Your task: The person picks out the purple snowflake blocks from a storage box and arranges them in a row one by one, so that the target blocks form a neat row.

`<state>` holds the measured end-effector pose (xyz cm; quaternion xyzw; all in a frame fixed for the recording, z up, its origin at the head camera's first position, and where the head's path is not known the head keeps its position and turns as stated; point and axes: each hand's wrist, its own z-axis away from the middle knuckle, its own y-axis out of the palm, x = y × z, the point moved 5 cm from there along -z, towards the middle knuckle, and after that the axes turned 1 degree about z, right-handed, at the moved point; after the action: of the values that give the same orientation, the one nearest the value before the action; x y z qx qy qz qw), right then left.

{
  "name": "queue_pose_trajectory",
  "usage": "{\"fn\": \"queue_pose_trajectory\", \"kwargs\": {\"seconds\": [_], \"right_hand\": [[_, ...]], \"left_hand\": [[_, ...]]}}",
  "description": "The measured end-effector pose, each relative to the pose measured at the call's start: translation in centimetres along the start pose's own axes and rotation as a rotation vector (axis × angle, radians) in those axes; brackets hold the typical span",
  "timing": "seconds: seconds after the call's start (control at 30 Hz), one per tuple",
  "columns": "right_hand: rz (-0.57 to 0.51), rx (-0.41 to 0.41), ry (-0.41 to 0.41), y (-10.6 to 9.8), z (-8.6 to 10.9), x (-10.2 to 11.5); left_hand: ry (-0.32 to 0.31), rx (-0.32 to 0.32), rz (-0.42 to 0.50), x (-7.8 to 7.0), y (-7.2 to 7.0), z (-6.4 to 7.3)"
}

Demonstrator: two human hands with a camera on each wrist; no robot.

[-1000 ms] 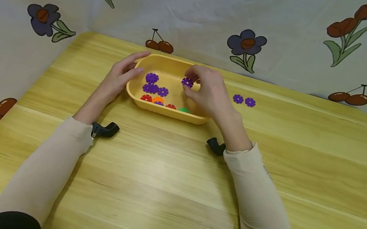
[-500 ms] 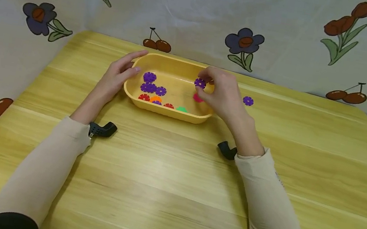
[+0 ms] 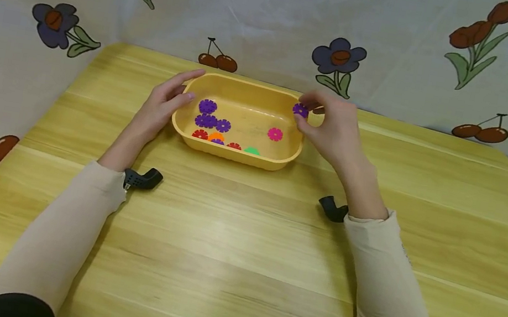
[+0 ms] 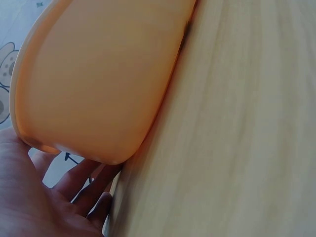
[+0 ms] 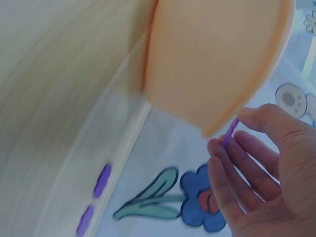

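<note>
In the head view a yellow plastic basin (image 3: pixel 234 156) stands on the wooden table, near its far edge. My left hand (image 3: pixel 163 107) holds the basin's left end, thumb at the rim and fingers along the outside. Between thumb and fingertips my right hand (image 3: pixel 339 133) pinches a purple snowflake disc (image 3: pixel 300 109) at the basin's right rim. In the right wrist view this disc (image 5: pixel 230 132) shows edge-on, just outside the rim. Inside the basin several purple discs (image 3: pixel 206 121) lie at the left and a pink disc (image 3: pixel 275 134) at the right.
Red discs (image 3: pixel 200 134), an orange disc (image 3: pixel 216 136) and a green disc (image 3: pixel 252 151) lie along the basin's near wall, partly hidden. Two purple discs (image 5: pixel 102 180) rest on the table outside the basin, hidden in the head view. A printed cloth (image 3: pixel 276 27) hangs behind the table.
My right hand has carried the purple disc rightward from over the basin's inside to its right rim, uncovering the pink disc. The left hand keeps its hold on the basin.
</note>
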<state>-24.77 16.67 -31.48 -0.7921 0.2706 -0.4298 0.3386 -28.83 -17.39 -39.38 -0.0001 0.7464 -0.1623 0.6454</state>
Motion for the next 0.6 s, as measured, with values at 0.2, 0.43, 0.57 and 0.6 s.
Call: {"fn": "queue_pose_trajectory", "kwargs": {"seconds": [0.2,0.43,0.57,0.6], "right_hand": [[-0.064,-0.044,0.082,-2.1,1.1,-2.1],[-0.061,-0.022,0.190,-3.7,2.3,-5.6],[-0.034,0.008,0.252,-4.6,3.1,-7.4],[-0.025,0.017,0.264,-4.8,3.3,-7.8]], "left_hand": [[-0.016,-0.003,-0.014,0.3,-0.1,-0.2],[-0.013,-0.002,-0.010,0.2,-0.1,0.0],[-0.013,-0.001,-0.030,0.0,0.0,0.0],[-0.012,0.000,-0.034,-0.1,0.1,0.0]]}}
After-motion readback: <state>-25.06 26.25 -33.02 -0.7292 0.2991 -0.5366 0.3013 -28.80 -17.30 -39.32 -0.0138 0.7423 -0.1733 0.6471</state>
